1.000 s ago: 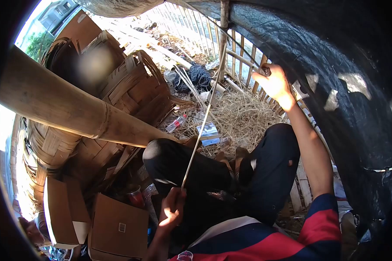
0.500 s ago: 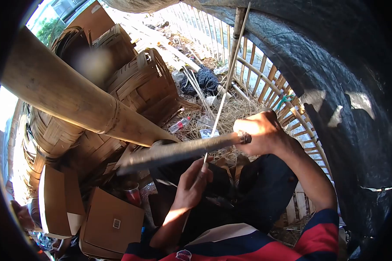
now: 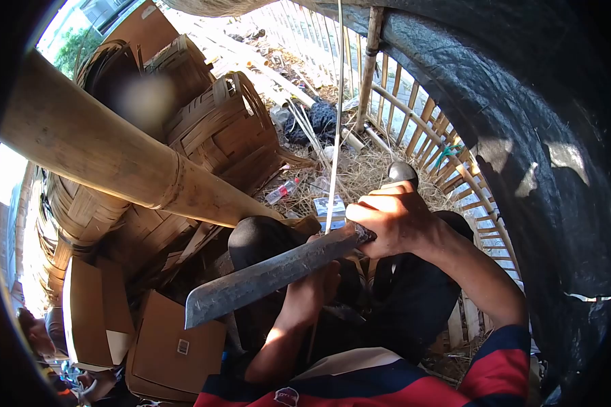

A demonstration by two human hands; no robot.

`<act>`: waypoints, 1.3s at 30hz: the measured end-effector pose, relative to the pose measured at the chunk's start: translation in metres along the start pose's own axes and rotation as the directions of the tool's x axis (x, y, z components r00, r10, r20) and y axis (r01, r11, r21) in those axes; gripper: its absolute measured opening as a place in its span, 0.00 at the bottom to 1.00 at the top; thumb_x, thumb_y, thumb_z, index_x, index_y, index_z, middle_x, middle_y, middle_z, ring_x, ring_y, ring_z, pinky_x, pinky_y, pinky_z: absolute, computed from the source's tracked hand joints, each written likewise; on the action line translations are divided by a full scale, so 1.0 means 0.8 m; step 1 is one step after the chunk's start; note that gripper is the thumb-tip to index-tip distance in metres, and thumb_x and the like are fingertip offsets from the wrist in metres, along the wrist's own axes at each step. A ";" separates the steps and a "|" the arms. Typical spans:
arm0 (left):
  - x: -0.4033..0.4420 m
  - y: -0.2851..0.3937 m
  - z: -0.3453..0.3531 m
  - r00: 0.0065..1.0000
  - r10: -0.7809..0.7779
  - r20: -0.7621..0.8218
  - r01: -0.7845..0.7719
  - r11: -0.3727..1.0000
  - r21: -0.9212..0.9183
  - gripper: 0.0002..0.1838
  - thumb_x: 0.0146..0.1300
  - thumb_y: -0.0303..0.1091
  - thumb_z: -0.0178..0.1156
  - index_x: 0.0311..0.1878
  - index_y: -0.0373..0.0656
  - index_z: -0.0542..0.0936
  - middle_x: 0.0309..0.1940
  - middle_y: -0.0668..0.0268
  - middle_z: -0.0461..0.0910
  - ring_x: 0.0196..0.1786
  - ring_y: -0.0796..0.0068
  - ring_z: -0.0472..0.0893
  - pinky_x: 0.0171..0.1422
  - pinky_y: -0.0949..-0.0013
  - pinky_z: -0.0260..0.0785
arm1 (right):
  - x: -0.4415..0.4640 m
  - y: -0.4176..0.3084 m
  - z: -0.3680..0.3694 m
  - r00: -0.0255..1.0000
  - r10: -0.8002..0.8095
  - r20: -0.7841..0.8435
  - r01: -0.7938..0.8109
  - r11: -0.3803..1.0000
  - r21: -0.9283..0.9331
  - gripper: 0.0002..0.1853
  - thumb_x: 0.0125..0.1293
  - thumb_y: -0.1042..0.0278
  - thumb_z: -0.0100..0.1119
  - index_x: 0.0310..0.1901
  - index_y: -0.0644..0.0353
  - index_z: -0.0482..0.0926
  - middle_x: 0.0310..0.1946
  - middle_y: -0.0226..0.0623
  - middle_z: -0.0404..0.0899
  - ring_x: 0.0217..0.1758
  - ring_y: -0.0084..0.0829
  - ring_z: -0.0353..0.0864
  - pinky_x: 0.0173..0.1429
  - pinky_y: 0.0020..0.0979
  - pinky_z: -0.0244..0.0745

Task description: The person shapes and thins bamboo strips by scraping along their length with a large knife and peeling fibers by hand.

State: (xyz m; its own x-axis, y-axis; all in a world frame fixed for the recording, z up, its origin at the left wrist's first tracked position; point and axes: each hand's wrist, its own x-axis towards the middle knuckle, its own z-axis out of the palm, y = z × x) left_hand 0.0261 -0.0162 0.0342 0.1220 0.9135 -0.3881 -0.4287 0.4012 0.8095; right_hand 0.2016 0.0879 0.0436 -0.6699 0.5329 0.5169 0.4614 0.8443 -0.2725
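Note:
My right hand (image 3: 397, 220) is wrapped round the handle of a machete (image 3: 265, 277). Its broad dark blade points to the left and lies across the view, over my left hand. A long thin bamboo strip (image 3: 335, 149) rises nearly upright from behind the blade. Below the blade, my left hand (image 3: 313, 290) is closed on the strip's lower part. The blade covers some of its fingers and the spot where blade and strip meet, so I cannot tell whether they touch.
A thick bamboo pole (image 3: 115, 149) slants in from the left, before several woven bamboo baskets (image 3: 227, 129). Cardboard boxes (image 3: 176, 346) stand at lower left, near another person (image 3: 37, 332). A plastic bottle (image 3: 282, 191) lies on straw. Bamboo fencing (image 3: 414, 115) and dark sheeting (image 3: 523, 102) line the right.
The machete has come down and nearer, its blade now sharp and covering part of my left hand. The strip has swung from a rightward slant to nearly upright.

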 end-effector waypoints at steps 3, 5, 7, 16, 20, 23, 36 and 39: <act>0.000 0.000 -0.007 0.994 -0.112 0.008 0.113 0.992 -0.055 0.09 0.74 0.42 0.45 0.39 0.51 0.71 0.17 0.79 0.54 0.16 0.89 0.52 0.17 0.81 0.41 | 0.000 -0.001 0.001 1.000 0.000 -0.006 0.000 0.999 -0.044 0.12 0.42 0.60 0.67 0.25 0.52 0.74 0.16 0.30 0.73 0.21 0.34 0.80 0.26 0.35 0.73; -0.001 0.002 -0.007 0.988 -0.153 0.024 0.154 0.986 -0.058 0.11 0.74 0.43 0.46 0.36 0.51 0.70 0.16 0.79 0.53 0.16 0.89 0.52 0.17 0.81 0.41 | 0.001 -0.001 -0.002 1.000 -0.010 0.013 0.011 0.998 -0.063 0.12 0.41 0.59 0.67 0.25 0.52 0.74 0.16 0.30 0.73 0.22 0.33 0.80 0.27 0.35 0.73; -0.002 0.001 -0.007 0.991 -0.132 0.022 0.133 0.990 -0.037 0.11 0.74 0.43 0.46 0.35 0.51 0.70 0.16 0.79 0.53 0.16 0.89 0.52 0.16 0.80 0.41 | -0.001 0.001 0.001 1.000 0.003 0.003 -0.003 0.998 -0.064 0.13 0.40 0.59 0.68 0.25 0.52 0.75 0.17 0.29 0.73 0.22 0.33 0.80 0.27 0.36 0.73; -0.007 0.020 -0.003 0.991 -0.125 -0.044 0.124 0.992 -0.027 0.12 0.74 0.43 0.48 0.34 0.51 0.68 0.15 0.80 0.52 0.14 0.89 0.51 0.15 0.80 0.39 | -0.005 0.016 -0.007 0.998 0.046 -0.041 -0.050 0.991 -0.128 0.14 0.38 0.62 0.69 0.27 0.53 0.76 0.16 0.30 0.72 0.21 0.35 0.79 0.26 0.37 0.72; -0.009 0.022 -0.007 0.997 -0.073 -0.015 0.073 0.997 -0.004 0.13 0.74 0.45 0.48 0.35 0.50 0.66 0.14 0.81 0.52 0.13 0.90 0.49 0.14 0.80 0.39 | -0.006 0.025 -0.013 0.993 0.113 -0.046 -0.118 0.984 -0.134 0.14 0.39 0.62 0.69 0.28 0.53 0.75 0.18 0.32 0.73 0.24 0.37 0.80 0.28 0.39 0.73; -0.011 0.021 -0.016 0.998 -0.049 0.029 0.049 0.999 -0.022 0.12 0.75 0.44 0.46 0.35 0.50 0.66 0.14 0.80 0.52 0.13 0.90 0.49 0.14 0.80 0.39 | -0.008 0.033 -0.017 0.979 0.202 0.002 -0.199 0.968 -0.153 0.14 0.40 0.60 0.68 0.29 0.54 0.76 0.19 0.34 0.74 0.26 0.39 0.80 0.30 0.41 0.73; -0.014 0.010 -0.011 0.992 -0.117 0.037 0.117 0.993 -0.007 0.13 0.75 0.44 0.46 0.32 0.51 0.65 0.15 0.80 0.53 0.13 0.90 0.50 0.15 0.80 0.39 | -0.011 0.031 -0.006 0.989 0.126 0.077 -0.120 0.990 -0.071 0.13 0.42 0.61 0.67 0.29 0.52 0.75 0.18 0.35 0.76 0.22 0.39 0.80 0.27 0.39 0.73; -0.012 -0.006 -0.022 0.988 -0.144 0.063 0.145 0.989 -0.011 0.13 0.74 0.45 0.47 0.32 0.53 0.66 0.15 0.80 0.52 0.13 0.90 0.49 0.15 0.80 0.38 | -0.006 0.019 0.004 0.998 -0.015 0.064 0.017 0.999 -0.032 0.13 0.40 0.62 0.67 0.28 0.53 0.74 0.18 0.34 0.75 0.20 0.39 0.79 0.25 0.39 0.73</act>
State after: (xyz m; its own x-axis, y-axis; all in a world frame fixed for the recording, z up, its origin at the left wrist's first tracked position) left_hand 0.0108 -0.0282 0.0264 0.2386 0.8485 -0.4723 -0.4165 0.5288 0.7396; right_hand 0.2099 0.0986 0.0347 -0.7127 0.5224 0.4681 0.4680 0.8512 -0.2374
